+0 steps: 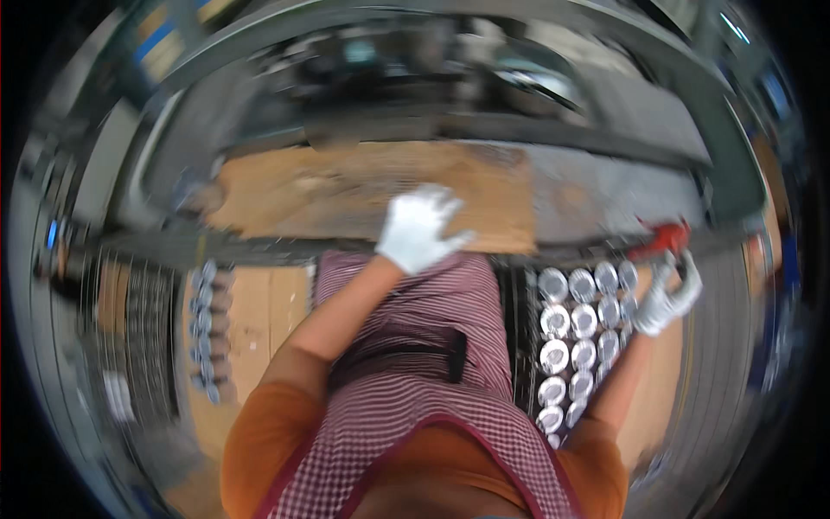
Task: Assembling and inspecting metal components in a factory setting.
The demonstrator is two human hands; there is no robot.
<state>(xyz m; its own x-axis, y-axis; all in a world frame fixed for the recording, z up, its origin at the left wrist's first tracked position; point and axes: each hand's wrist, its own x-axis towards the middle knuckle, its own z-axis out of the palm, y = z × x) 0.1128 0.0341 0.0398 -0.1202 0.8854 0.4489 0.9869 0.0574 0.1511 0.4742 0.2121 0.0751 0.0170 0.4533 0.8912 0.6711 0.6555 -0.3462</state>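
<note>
My left hand, in a white glove, is spread out over the near edge of a brown cardboard-like sheet. It holds nothing. My right hand, also white-gloved, is at the right, its fingers curved and apart. Its fingertips reach the lower side of a red object on the bench's near edge. Blur hides what kind of object that is, and no grip on it shows. Below and left of this hand stand rows of round, shiny metal parts on a tray. My right forearm covers some of them.
A machine with a grey frame, smeared by motion, stands behind the sheet. A grey metal surface adjoins the sheet on the right. At the left, more metal parts stand in a column on brown board.
</note>
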